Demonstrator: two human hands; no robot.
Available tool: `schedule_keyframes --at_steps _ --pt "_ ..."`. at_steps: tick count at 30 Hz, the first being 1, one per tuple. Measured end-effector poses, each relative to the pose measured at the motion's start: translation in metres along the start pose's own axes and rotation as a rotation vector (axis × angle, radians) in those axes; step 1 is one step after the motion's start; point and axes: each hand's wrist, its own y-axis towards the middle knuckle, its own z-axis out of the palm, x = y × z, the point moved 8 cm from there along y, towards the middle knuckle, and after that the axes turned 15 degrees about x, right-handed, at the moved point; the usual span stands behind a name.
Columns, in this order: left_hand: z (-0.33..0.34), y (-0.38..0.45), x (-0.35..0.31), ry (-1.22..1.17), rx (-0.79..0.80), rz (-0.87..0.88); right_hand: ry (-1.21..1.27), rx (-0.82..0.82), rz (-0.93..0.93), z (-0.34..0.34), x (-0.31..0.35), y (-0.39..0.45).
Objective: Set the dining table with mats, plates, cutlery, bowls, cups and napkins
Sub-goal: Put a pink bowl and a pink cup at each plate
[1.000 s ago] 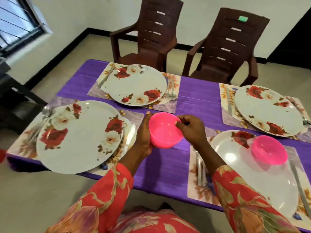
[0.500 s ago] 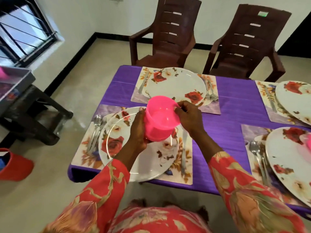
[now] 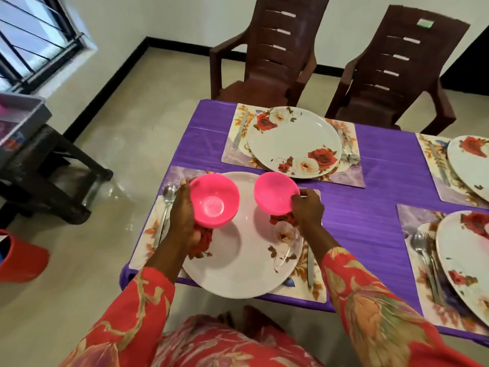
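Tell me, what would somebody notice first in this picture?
Two bright pink plastic bowls over the near flowered white plate: the left hand grips the left pink bowl, and the right hand holds the right pink bowl tilted. Beneath lies the shiny purple tablecloth, with two dark brown plastic chairs behind the table.

This is a dining room in a home. A table [image 3: 383,181] with a purple cloth is set for a meal, with flowery plates [image 3: 293,141] on mats [image 3: 344,176] and spoons [image 3: 165,207] beside them. Two brown plastic chairs [image 3: 267,51] stand at the far side. The floor is shiny tile, the walls are white, and a barred window [image 3: 31,41] is on the left.
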Motion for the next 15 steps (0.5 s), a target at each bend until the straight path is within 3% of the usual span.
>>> schedule_keyframes --at_steps 15 --pt "-0.002 -0.004 -0.005 0.016 -0.012 0.037 -0.154 -0.055 0.075 0.014 -0.017 0.029"
